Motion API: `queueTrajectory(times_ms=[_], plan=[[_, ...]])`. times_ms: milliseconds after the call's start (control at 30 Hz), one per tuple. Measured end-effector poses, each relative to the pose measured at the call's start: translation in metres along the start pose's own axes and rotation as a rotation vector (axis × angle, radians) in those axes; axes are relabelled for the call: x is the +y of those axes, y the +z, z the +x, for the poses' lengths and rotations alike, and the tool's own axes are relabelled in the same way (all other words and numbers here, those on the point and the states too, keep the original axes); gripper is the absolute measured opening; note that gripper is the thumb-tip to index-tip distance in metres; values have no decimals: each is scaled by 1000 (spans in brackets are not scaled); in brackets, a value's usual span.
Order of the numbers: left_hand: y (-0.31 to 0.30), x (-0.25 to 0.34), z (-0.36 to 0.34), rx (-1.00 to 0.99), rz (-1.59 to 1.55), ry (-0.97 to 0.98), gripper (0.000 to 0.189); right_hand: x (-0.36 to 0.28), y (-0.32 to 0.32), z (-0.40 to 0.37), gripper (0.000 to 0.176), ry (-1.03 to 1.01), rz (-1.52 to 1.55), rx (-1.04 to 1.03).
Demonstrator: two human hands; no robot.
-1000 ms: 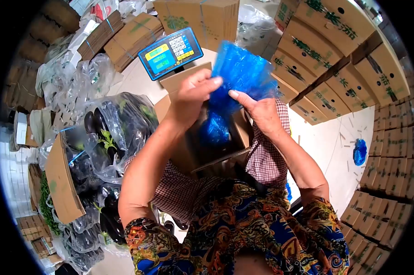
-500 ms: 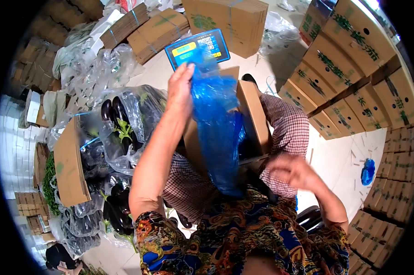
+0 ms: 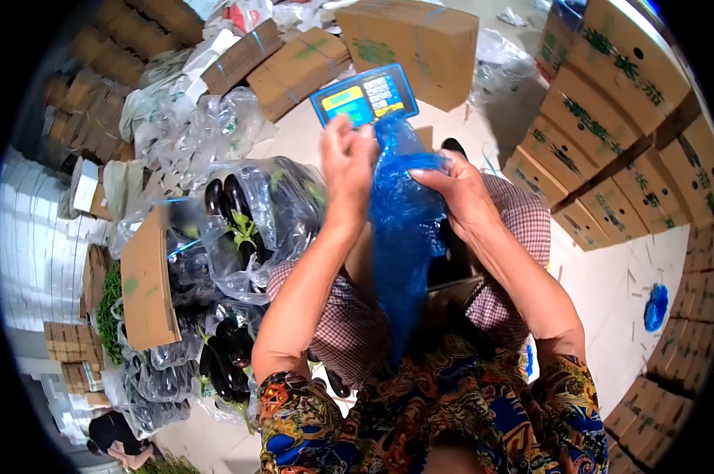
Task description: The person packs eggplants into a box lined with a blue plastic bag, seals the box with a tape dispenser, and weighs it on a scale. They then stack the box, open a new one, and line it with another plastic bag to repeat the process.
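A crumpled blue plastic bag [image 3: 404, 213] hangs in front of me, its lower end reaching down toward my lap. My left hand [image 3: 347, 166] is closed at the bag's upper left edge, fingers curled and slightly blurred. On the other side, my right hand [image 3: 464, 193] pinches a fold of the bag between thumb and fingers. Behind the bag, an open cardboard box [image 3: 456, 286] sits between my knees, mostly hidden, with a dark inside. Just beyond my hands is a blue scale display [image 3: 365, 96] with a keypad.
Bagged eggplants [image 3: 234, 209] lie to the left beside an upright cardboard flap [image 3: 148, 280]. Flattened cartons [image 3: 408, 51] stand at the back. Stacked printed boxes [image 3: 602, 118] line the right side. A blue plastic scrap [image 3: 655, 308] lies on the floor. Another person [image 3: 112, 438] is at lower left.
My right hand has come up from beside my right knee and now grips the bag. My left hand stays at the bag's top. The view has shifted slightly.
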State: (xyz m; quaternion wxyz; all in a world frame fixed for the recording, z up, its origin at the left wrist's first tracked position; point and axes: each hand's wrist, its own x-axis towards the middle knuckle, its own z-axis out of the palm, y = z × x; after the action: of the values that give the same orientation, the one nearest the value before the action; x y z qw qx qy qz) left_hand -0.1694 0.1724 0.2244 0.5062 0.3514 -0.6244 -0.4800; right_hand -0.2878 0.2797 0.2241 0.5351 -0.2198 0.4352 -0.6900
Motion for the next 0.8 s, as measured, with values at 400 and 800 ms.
queueTrajectory(times_ms=[400, 800], plan=[[11, -8, -37, -298, -457, -579, 20, 36, -27, 2, 15, -95, -11, 9], [-23, -29, 10, -135, -669, -595, 20, 4, -88, 25, 11, -59, 384, 174]])
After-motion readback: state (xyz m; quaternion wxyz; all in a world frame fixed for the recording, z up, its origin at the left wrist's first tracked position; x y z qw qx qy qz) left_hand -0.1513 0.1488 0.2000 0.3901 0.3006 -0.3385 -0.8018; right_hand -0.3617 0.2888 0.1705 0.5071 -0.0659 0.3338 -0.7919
